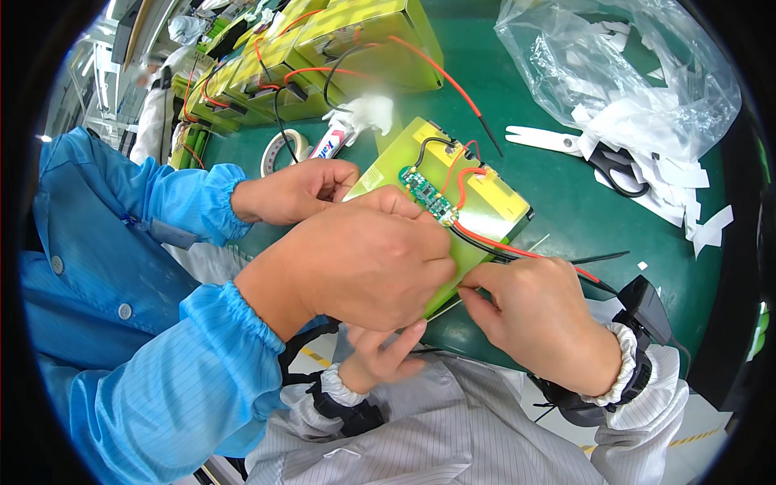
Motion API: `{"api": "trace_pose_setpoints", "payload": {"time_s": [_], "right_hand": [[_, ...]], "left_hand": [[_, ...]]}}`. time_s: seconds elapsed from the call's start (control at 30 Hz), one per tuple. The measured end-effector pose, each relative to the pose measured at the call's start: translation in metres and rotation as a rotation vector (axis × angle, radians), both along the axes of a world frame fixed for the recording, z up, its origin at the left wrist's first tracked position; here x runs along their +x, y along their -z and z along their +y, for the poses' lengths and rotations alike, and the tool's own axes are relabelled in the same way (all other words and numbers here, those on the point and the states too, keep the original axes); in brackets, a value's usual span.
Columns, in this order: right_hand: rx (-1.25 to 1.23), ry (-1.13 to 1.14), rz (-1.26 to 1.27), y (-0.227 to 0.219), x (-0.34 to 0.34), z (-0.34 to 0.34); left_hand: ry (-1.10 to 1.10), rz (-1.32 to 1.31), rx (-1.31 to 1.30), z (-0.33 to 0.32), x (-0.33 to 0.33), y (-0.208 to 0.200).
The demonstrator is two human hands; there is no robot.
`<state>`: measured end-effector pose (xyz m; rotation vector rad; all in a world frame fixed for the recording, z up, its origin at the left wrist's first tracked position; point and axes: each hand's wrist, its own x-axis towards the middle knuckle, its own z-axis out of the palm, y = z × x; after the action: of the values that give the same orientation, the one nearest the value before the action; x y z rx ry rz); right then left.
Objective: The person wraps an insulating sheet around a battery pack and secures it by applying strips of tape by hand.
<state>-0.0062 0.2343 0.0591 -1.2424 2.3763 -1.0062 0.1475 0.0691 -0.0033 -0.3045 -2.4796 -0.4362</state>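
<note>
A battery pack in yellow-green wrap [485, 198] lies tilted on the table before me, carrying a green circuit board [428, 196] with red and black wires. Close to its near right corner, my right hand [541, 307] is closed, thumb and forefinger together; what they pinch is hidden. The pack's red and black leads [493, 246] run past these fingers. My left hand [381, 356] is below the pack's near edge, fingers apart, partly behind a co-worker's hand [364, 259]. That hand presses over the board's near end, while the co-worker's other hand [295, 190] is at the pack's left edge.
White-bladed scissors with black handles [618, 166] lie at the right beside paper scraps [647, 137] and a clear plastic bag [558, 56]. More wired packs [364, 48] stand at the back. A tape roll [283, 153] and a glue tube [331, 144] lie left.
</note>
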Motion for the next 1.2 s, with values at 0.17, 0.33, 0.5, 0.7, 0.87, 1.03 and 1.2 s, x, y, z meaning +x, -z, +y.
{"api": "trace_pose_setpoints", "payload": {"time_s": [0.17,0.33,0.5,0.7,0.87,1.03,1.2], "right_hand": [[-0.010,-0.012,0.015,0.001,0.000,0.001],[-0.002,-0.022,0.022,0.002,0.000,0.001],[-0.017,-0.034,0.038,0.002,-0.001,0.002],[0.001,-0.048,0.036,0.002,-0.003,0.003],[0.011,-0.050,0.045,0.001,-0.005,0.004],[0.024,-0.053,0.057,0.001,-0.006,0.006],[0.025,-0.054,0.057,0.003,-0.007,0.007]], "left_hand": [[-0.043,0.089,-0.118,-0.004,0.012,0.014],[-0.037,0.056,-0.154,-0.005,0.012,0.013],[-0.022,0.059,-0.107,-0.005,0.012,0.014],[-0.057,0.060,-0.155,-0.003,0.014,0.014],[-0.050,0.048,-0.142,-0.003,0.012,0.013],[-0.049,0.049,-0.151,-0.003,0.013,0.012],[-0.018,0.046,-0.117,-0.003,0.007,0.008]]}}
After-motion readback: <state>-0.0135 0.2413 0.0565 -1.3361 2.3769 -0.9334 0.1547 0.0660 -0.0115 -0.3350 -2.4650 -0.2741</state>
